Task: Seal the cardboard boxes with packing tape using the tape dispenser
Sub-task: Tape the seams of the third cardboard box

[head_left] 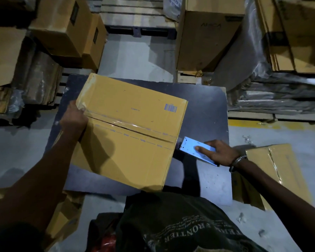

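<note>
A closed yellow cardboard box lies on a dark table. Clear tape runs along its centre seam from the left edge to the right edge. My left hand grips the box's left edge at the seam, thumb on top. My right hand holds the light blue tape dispenser just off the box's right edge, where the seam ends; my index finger lies along its flat side. The tape roll itself is hidden.
A flattened yellow box lies on the floor at the right. Stacked cardboard cartons on wooden pallets stand behind the table; wrapped bundles lie right. More boxes crowd the left. Grey floor shows around the table.
</note>
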The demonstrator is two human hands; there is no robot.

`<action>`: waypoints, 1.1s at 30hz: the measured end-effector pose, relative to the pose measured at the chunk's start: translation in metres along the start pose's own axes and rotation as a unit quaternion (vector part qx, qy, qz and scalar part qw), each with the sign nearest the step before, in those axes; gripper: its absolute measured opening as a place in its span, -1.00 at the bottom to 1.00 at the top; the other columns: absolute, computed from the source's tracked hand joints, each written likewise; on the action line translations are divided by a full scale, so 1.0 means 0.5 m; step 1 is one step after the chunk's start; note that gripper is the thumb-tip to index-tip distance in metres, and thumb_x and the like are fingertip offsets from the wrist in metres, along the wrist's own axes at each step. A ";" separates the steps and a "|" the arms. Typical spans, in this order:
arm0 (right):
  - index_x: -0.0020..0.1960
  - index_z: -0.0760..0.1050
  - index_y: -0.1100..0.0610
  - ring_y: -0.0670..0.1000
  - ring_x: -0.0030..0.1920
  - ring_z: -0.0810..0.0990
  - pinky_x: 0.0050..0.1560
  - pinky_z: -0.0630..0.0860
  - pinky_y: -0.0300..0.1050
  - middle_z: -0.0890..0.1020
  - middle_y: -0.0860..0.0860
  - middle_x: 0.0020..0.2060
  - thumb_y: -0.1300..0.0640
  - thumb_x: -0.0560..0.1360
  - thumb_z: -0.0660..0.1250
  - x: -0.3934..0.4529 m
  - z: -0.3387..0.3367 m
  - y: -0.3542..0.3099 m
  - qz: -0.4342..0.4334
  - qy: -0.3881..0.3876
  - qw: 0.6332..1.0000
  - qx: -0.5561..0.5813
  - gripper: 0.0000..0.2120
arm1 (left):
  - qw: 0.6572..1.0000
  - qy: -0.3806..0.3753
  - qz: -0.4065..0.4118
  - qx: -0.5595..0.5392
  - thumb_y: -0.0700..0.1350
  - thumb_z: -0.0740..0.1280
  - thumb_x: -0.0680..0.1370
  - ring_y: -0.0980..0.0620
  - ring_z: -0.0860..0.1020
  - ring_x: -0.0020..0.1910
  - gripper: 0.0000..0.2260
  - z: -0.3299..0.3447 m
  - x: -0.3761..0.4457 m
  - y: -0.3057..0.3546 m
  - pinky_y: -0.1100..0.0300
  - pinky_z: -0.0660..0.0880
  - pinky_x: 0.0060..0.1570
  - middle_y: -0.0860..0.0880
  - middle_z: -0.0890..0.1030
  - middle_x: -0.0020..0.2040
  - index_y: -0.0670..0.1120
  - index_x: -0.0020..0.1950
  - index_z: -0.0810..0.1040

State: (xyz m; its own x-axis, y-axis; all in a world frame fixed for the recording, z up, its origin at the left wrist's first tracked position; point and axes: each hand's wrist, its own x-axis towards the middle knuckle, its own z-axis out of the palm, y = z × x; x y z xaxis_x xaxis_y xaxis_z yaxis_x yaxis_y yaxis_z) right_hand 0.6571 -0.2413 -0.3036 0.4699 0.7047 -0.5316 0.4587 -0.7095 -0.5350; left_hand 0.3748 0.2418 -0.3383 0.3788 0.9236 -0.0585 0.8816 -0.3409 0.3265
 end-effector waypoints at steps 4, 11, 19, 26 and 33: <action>-0.24 0.59 0.09 -0.11 -0.48 0.49 -0.32 0.42 -0.08 0.56 -0.02 -0.48 -0.49 0.52 0.22 0.009 0.004 0.009 0.002 0.002 1.000 0.007 -0.36 | 0.999 -0.032 -0.007 -0.024 -0.08 0.26 0.71 -0.29 0.59 0.21 -0.70 -0.007 0.005 -0.003 -0.16 0.49 0.14 -0.25 0.58 0.21 -0.15 0.40 0.38; -0.22 0.65 0.07 -0.07 -0.41 0.55 -0.31 0.40 -0.12 0.68 0.03 -0.34 -0.58 0.38 0.18 0.008 0.006 0.014 0.003 0.022 0.999 0.033 -0.29 | 0.996 -0.071 -0.038 -0.030 -0.04 0.23 0.73 -0.33 0.53 0.33 -0.67 -0.028 0.001 0.011 -0.29 0.45 0.29 -0.25 0.54 0.33 -0.12 0.46 0.34; -0.15 0.69 0.08 -0.03 -0.36 0.64 -0.34 0.49 -0.06 0.72 0.05 -0.29 -0.66 0.31 0.21 -0.001 0.034 0.030 0.049 0.033 0.995 0.078 -0.20 | 0.996 -0.076 -0.030 -0.031 -0.10 0.26 0.70 -0.31 0.56 0.25 -0.68 -0.031 -0.001 0.014 -0.16 0.45 0.12 -0.24 0.55 0.26 -0.13 0.43 0.34; -0.09 0.70 0.08 0.03 -0.29 0.67 -0.30 0.51 0.03 0.72 -0.01 -0.26 -0.54 0.45 0.25 0.039 0.080 0.007 0.073 0.022 0.995 0.067 -0.32 | 0.995 -0.070 -0.007 -0.066 -0.08 0.25 0.71 -0.30 0.53 0.30 -0.62 -0.009 0.005 -0.011 -0.26 0.47 0.26 -0.25 0.52 0.31 -0.14 0.50 0.31; -0.24 0.68 0.16 0.02 -0.42 0.49 -0.33 0.34 -0.06 0.61 0.01 -0.44 -0.41 0.47 0.36 0.065 0.097 0.009 0.095 0.045 0.990 0.093 -0.39 | 0.998 -0.059 -0.024 -0.009 -0.11 0.23 0.71 -0.30 0.44 0.46 -0.48 -0.001 0.001 0.006 -0.35 0.42 0.36 -0.22 0.40 0.52 -0.09 0.66 0.17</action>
State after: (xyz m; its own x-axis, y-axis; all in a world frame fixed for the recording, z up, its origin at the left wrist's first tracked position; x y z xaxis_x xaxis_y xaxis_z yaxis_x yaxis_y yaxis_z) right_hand 0.6380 -0.2211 -0.3551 0.6036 0.5487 -0.5785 0.2131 -0.8102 -0.5461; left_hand 0.3775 0.2410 -0.3369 0.3684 0.9113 -0.1836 0.8942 -0.2933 0.3381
